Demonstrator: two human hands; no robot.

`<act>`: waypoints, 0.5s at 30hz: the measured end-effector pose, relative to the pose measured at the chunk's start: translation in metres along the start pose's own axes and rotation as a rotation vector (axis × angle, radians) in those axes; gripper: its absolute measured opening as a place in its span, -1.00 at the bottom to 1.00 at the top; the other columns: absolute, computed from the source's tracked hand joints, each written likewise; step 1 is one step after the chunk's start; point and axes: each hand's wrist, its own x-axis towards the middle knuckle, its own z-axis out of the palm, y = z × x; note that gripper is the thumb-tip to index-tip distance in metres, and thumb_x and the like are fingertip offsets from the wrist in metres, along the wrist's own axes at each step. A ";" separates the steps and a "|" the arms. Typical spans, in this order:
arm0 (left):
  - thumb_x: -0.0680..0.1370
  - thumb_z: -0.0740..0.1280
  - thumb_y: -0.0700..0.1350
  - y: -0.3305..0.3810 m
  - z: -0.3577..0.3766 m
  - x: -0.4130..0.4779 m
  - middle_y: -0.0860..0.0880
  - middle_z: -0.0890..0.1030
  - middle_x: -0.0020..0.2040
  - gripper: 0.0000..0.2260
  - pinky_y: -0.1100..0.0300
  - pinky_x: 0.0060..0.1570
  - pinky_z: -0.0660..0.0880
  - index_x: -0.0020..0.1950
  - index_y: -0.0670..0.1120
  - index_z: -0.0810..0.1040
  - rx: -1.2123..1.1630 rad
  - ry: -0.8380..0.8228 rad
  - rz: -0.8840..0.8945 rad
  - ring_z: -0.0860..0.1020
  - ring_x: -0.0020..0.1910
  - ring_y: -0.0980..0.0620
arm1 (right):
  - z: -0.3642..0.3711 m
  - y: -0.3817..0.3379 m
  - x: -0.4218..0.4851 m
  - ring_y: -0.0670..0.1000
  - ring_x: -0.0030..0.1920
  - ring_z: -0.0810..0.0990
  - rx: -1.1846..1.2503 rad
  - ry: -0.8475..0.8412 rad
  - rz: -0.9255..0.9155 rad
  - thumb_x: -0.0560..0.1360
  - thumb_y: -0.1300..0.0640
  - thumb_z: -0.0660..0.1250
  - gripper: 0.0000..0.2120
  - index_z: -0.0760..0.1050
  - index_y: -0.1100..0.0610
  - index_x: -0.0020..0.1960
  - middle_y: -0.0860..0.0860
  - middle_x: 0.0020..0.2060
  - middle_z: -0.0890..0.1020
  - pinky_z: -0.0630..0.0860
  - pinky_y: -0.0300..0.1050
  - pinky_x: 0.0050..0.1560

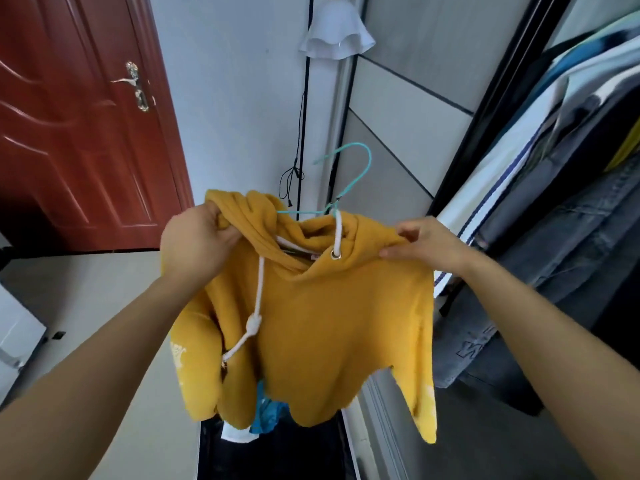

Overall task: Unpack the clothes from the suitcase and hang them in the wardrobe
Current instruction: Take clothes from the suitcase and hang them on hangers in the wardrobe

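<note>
Both arms outstretched, left grip [197, 242] clenched, right grip [427, 244] seemingly pinching

A mustard-yellow hoodie [322, 323] hangs in mid-air at the centre, front facing the viewer, with its shoulders spread over a teal wire hanger [349, 181] whose hook rises above the neckline. The left hand [197, 240] grips the hood side and the right hand [426, 244] pinches the other shoulder. Its white drawstring [258, 306] dangles knotted (one end looped up by the hook), and to the right the open wardrobe [460, 161] holds a row of hanging clothes [568, 188].
</note>
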 end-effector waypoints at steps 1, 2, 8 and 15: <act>0.43 0.25 0.17 -0.003 -0.003 0.002 -0.04 0.37 -0.50 -0.59 0.18 -0.50 0.22 -0.35 -0.18 0.43 0.005 0.013 -0.004 0.33 -0.50 0.00 | 0.005 0.014 0.000 -0.20 -0.46 0.48 -0.001 0.078 0.014 0.42 0.09 0.52 -0.71 0.53 0.01 -0.43 -0.16 -0.50 0.53 0.37 -0.32 -0.36; 0.42 0.23 0.18 -0.005 -0.005 0.002 -0.05 0.37 -0.50 -0.58 0.17 -0.50 0.23 -0.35 -0.19 0.43 0.006 0.022 -0.001 0.33 -0.50 -0.01 | 0.011 0.026 0.000 -0.18 -0.54 0.36 -0.020 0.142 0.013 0.45 0.09 0.50 -0.57 0.41 0.03 -0.52 -0.14 -0.58 0.41 0.28 -0.31 -0.43; 0.44 0.26 0.15 -0.018 -0.031 0.006 -0.16 0.52 -0.41 -0.58 0.01 -0.33 0.43 -0.26 -0.23 0.54 -0.115 0.110 0.031 0.47 -0.42 -0.15 | 0.005 0.051 -0.001 0.03 -0.43 0.41 -0.496 0.372 -0.104 0.59 -0.13 0.23 -0.58 0.47 0.09 -0.34 -0.04 -0.53 0.40 0.33 -0.06 -0.39; 0.39 0.29 0.13 -0.015 -0.051 0.000 -0.08 0.44 -0.48 -0.64 0.09 -0.27 0.37 -0.39 -0.16 0.42 -0.184 0.110 -0.072 0.30 -0.49 0.03 | 0.013 0.051 0.008 0.08 -0.31 0.60 -0.369 0.349 -0.039 0.65 -0.03 0.16 -0.55 0.52 0.21 -0.28 -0.03 -0.42 0.60 0.53 -0.01 -0.16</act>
